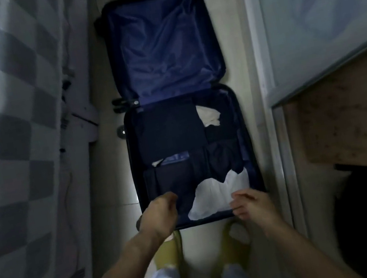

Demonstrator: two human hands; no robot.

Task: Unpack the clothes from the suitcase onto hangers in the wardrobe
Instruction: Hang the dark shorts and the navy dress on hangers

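A dark blue suitcase point(247, 142) lies open on the floor, its lid half lined with blue fabric point(161, 44). The near half holds folded dark clothes point(169, 131), a cream garment point(209, 116) at the right and a white garment point(217, 196) at the near right corner. My left hand point(159, 214) hovers over the near edge with its fingers loosely curled, holding nothing. Over the near right corner, beside the white garment, is my right hand point(250, 203), its fingers loosely bent; whether it touches the garment I cannot tell. The picture is blurred.
A bed with a grey checked cover point(0, 146) runs along the left. A wardrobe with a pale sliding door point(322, 16) and a wooden shelf point(350, 119) stands at the right. My feet in green slippers point(233, 235) stand on the pale floor before the suitcase.
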